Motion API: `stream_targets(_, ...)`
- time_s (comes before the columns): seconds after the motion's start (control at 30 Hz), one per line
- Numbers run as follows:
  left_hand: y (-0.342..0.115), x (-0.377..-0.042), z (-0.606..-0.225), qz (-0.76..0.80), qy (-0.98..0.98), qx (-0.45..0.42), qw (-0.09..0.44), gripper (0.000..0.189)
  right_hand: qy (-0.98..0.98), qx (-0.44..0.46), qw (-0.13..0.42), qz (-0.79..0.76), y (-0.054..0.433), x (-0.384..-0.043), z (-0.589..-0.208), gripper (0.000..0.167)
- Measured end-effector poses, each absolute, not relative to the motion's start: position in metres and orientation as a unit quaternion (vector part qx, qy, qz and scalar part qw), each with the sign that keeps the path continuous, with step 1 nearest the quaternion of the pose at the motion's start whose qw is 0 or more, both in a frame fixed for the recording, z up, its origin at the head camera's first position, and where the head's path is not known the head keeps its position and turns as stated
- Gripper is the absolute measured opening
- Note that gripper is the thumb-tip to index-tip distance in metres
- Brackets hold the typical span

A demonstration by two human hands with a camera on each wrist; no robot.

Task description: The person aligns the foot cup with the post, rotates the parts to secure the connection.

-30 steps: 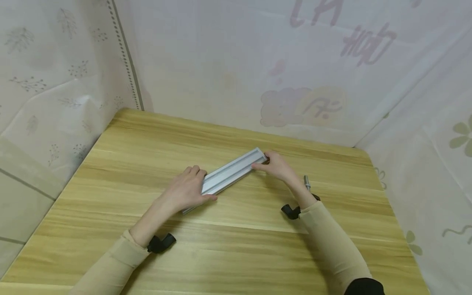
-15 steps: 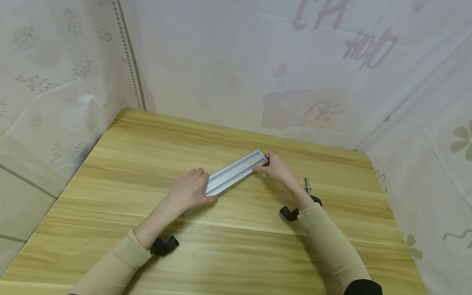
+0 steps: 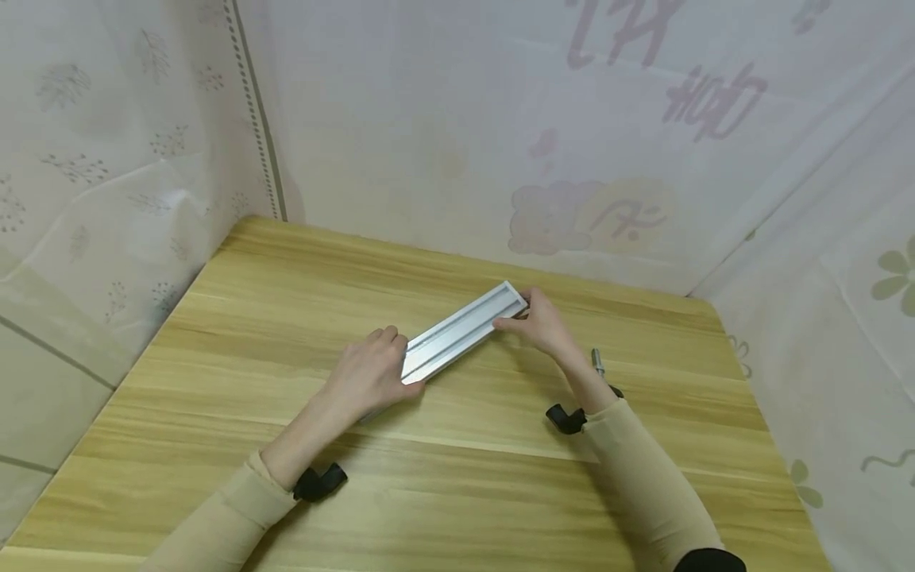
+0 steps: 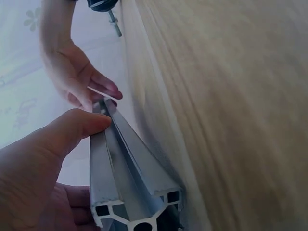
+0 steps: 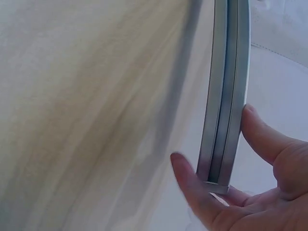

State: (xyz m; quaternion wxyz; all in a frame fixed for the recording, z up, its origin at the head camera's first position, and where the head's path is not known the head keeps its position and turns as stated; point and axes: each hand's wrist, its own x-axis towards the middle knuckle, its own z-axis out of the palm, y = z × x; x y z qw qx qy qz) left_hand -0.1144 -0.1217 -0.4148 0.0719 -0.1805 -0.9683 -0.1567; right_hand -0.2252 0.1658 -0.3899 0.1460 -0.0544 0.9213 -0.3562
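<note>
A silver aluminium extrusion (image 3: 457, 334) with long grooves lies slantwise between both hands, held over the wooden table. My left hand (image 3: 368, 373) grips it around its nearer end, partly covering that end. In the left wrist view, the thumb presses on top of the extrusion (image 4: 144, 163) and its open-profile cut end faces the camera. My right hand (image 3: 543, 322) holds the far end, thumb on the near side and fingers round the other. In the right wrist view, the fingers of the right hand (image 5: 288, 187) surround the flat end of the extrusion (image 5: 214, 110).
The wood-grain table (image 3: 457, 508) spreads beneath the hands. Printed white curtains (image 3: 400, 119) hang behind and at both sides. Black curved mounts (image 3: 322, 482) sit at the wrists, and a metal threaded rod (image 3: 597, 361) sticks out by the right one.
The far end of the extrusion has come up slightly and its end face shows more, with the right hand moving along. The left hand keeps its grip nearly in place.
</note>
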Motion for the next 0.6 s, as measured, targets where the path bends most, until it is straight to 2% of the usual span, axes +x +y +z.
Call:
stream_targets(0.4,-0.119,-0.110,-0.409,-0.150,-0.963,-0.184,0.124,0.056,0.909,-0.044,0.123,-0.395,0.167,-0.219,-0.375,0.078)
stream_targets(0.6,-0.118,-0.110,-0.405,-0.146,-0.957,-0.194,0.159,0.058,0.891,-0.057,0.088,-0.441,0.169,-0.216,-0.365,0.079)
